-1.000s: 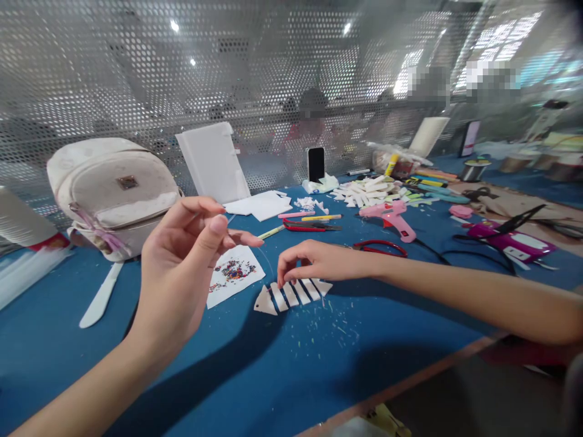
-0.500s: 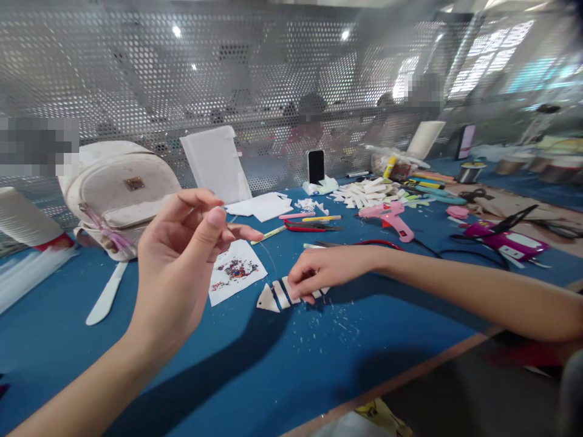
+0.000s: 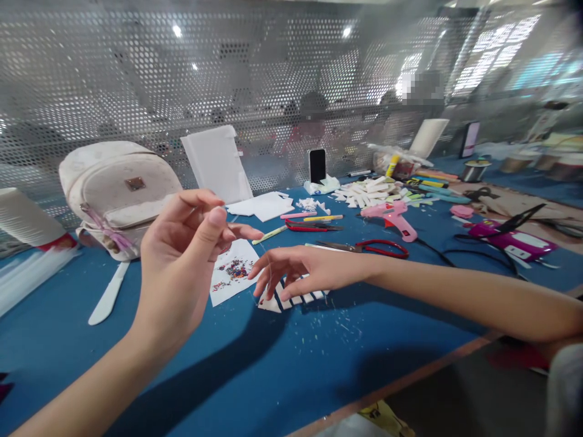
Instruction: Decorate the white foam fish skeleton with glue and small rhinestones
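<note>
My left hand (image 3: 182, 261) is raised over the blue table, thumb and fingertips pinched on a thin clear thread that is barely visible. My right hand (image 3: 300, 270) hovers low over the table with its fingers spread and bent. Under it lies a row of flat, cream-coloured pieces in a fish-like outline, starting with a pointed head piece (image 3: 269, 302) and followed by narrow strips (image 3: 297, 300). Part of the row is hidden by my right hand. Behind my fingers, a white paper (image 3: 223, 297) bears a scatter of small coloured bits.
A white plastic knife (image 3: 107, 297) and a cream backpack (image 3: 118, 176) are at left. Red-handled scissors (image 3: 385, 247), red pliers (image 3: 307, 227), a pink glue gun (image 3: 394, 217) and a pile of white strips (image 3: 367, 193) lie behind my right arm. A phone (image 3: 317, 166) stands farther back.
My right hand has lifted off the strips, moved left towards the head piece and spread its fingers. More strips and the scissors now show. My left hand stays nearly still.
</note>
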A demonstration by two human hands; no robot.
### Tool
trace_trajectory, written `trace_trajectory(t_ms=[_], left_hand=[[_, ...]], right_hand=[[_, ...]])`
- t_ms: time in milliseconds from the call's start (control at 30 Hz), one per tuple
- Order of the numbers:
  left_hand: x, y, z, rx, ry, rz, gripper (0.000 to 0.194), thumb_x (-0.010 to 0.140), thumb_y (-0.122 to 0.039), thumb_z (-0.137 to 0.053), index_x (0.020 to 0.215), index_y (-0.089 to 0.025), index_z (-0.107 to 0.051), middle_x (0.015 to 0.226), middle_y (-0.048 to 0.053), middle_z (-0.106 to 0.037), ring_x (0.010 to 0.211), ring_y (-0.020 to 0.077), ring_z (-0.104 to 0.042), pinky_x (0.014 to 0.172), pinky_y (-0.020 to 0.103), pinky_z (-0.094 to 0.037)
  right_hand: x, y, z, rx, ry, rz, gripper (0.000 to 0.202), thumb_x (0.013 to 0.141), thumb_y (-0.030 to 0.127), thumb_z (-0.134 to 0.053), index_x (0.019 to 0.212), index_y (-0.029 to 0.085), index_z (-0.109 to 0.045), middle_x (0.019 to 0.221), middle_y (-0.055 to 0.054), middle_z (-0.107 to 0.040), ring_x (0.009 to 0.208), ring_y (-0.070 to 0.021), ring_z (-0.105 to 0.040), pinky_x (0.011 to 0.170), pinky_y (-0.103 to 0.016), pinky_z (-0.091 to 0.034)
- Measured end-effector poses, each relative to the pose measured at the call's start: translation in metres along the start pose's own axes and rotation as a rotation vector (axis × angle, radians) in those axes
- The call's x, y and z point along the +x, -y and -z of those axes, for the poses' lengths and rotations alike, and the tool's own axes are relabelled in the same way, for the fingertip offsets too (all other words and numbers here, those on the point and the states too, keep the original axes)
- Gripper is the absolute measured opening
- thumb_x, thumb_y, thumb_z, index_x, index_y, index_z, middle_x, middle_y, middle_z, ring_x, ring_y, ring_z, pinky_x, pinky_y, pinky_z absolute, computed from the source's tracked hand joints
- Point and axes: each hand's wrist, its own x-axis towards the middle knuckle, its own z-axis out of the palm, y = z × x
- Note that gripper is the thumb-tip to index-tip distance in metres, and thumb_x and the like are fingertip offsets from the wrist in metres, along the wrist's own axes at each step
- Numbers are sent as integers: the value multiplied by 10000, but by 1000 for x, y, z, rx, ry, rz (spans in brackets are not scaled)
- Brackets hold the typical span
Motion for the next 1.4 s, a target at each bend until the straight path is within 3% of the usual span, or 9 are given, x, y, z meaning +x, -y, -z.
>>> trace_trajectory(t_ms=[267,500,833,1400], left_hand=[[7,9,5,5,-40,-6,63,903,-194,-685,948,-188,-641,724,-43,-586,704,172,-744,771,299,-601],[16,17,10,-2,-79,-32,29,917,-161,-662,943,-168,-652,729,-38,-609,696,160,-744,782,291,-600],[27,25,21,-26,-117,-50,59,909,-97,-647,913,-154,-664,722,-44,-595,652,113,-711,795,301,-625],[30,29,25,-22,-153,-28,57,866,-141,-700,894,-179,-668,643,-47,-612,697,161,-736,848,339,-615]], right_hand=[[4,6,-3,70,2,9,294,893,132,-684,1183,124,-637,1078,-88,-706,928,-110,-683,833,-211,-545],[5,-5,3,153,-29,-35,137,941,174,-623,1050,113,-679,969,-75,-724,880,-108,-685,881,-264,-538],[4,-13,11,110,-63,-53,197,998,205,-535,1047,120,-706,928,-73,-732,859,-104,-678,813,-227,-513],[2,-18,13,112,-69,-41,344,1027,362,-506,1136,126,-731,884,-76,-745,780,-100,-660,724,-202,-491]])
